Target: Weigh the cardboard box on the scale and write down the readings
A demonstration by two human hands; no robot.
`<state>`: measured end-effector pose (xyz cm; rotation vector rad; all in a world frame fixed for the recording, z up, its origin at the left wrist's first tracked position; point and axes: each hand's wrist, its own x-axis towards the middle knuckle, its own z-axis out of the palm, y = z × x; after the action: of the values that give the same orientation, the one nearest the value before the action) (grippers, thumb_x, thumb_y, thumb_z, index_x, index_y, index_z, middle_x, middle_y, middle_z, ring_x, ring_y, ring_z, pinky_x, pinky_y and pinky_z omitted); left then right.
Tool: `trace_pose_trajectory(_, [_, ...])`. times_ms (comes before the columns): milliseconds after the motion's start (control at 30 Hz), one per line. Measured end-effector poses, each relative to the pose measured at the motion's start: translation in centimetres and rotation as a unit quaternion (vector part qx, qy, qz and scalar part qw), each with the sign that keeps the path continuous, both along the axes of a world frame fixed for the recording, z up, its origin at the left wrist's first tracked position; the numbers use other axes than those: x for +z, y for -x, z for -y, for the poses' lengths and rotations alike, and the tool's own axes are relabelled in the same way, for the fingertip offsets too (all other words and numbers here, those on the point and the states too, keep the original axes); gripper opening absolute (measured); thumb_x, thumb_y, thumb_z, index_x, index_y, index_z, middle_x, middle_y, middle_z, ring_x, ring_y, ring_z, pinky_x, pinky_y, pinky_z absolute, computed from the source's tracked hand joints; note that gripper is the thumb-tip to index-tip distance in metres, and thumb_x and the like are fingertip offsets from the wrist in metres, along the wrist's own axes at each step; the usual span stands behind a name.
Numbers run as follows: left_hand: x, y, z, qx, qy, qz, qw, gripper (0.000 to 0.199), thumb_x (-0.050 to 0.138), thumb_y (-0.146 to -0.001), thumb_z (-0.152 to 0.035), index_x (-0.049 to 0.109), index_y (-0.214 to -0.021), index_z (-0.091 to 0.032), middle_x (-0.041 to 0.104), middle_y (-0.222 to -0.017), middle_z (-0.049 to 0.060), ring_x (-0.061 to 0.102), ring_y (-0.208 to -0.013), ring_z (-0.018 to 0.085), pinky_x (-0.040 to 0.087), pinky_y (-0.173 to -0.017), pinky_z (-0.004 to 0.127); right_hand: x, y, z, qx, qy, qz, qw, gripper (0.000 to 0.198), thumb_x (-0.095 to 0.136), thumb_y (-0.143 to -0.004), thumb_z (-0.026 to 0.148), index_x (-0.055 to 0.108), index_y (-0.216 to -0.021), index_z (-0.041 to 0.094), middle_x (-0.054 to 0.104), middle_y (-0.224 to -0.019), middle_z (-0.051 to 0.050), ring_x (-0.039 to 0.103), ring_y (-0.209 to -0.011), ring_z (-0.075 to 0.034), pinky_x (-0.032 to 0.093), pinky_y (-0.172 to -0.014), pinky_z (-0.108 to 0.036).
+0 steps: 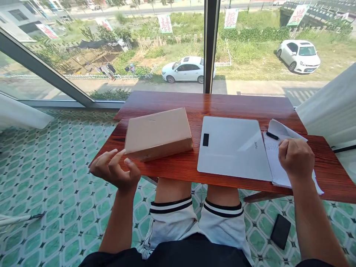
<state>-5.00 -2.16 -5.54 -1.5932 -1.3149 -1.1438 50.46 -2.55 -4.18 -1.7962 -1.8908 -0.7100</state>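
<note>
My left hand (116, 168) hovers palm up at the near left corner of a closed brown cardboard box (160, 129). Its fingers are curled loosely and apart, holding nothing. The box lies on the left part of a reddish wooden table (167, 168). To the box's right is a flat white digital scale (233, 148) with a small dark display. My right hand (297, 155) makes a fist over an open notebook (280, 167) with handwriting, and nothing shows out of it. A black pen (272, 135) rests on the pages just left of the fist.
My legs are under the table's front edge. A dark phone-like object (280, 231) lies on the green tiled floor (69, 207) at lower right. Large windows (210, 44) stand behind the table, with white curtains (333, 104) at both sides.
</note>
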Motion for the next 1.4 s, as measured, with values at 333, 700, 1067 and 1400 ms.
trace_pose_trajectory(333, [-0.1,-1.3,-2.5,-0.083,0.063,0.297,0.949,0.039,0.045,-0.092,-0.04,0.054,-0.122,-0.017,0.055,-0.125,0.018,0.053,-0.121,0.03,0.049,-0.095,0.049,4.5,12.1,-1.7,0.18,-0.02,-0.145,0.973,0.014,0.043,-0.096,0.022,0.054,-0.089,0.019,0.061,-0.081,-0.004,0.051,-0.075,-0.018,0.041,-0.075,-0.033])
trace_pose_trajectory(700, [-1.2,-2.8,-3.5,-0.241,0.109,0.443,0.856,0.061,0.041,-0.092,-0.058,0.049,-0.138,-0.019,0.053,-0.139,0.014,0.052,-0.131,0.026,0.041,-0.111,0.042,5.9,24.1,-7.6,0.273,0.113,-0.387,0.873,0.039,0.041,-0.098,0.044,0.055,-0.124,0.017,0.061,-0.119,-0.012,0.057,-0.105,-0.02,0.05,-0.082,-0.034])
trace_pose_trajectory(1067, [-1.8,-3.3,-3.6,-0.261,0.134,0.469,0.833,0.061,0.038,-0.093,-0.059,0.051,-0.139,-0.022,0.052,-0.143,0.01,0.048,-0.134,0.026,0.039,-0.113,0.041,3.1,24.8,-7.4,0.318,0.263,-0.435,0.801,0.079,0.046,-0.093,0.065,0.031,-0.155,0.019,0.04,-0.154,-0.014,0.044,-0.138,-0.025,0.045,-0.111,-0.044])
trace_pose_trajectory(1400, [-1.5,-3.5,-3.4,-0.265,0.122,0.474,0.831,0.06,0.039,-0.092,-0.06,0.053,-0.138,-0.024,0.052,-0.143,0.008,0.049,-0.131,0.025,0.04,-0.11,0.039,3.3,25.6,-6.0,0.329,0.323,-0.364,0.81,0.091,0.046,-0.092,0.065,0.015,-0.16,0.012,0.024,-0.162,-0.013,0.028,-0.15,-0.025,0.03,-0.123,-0.045])
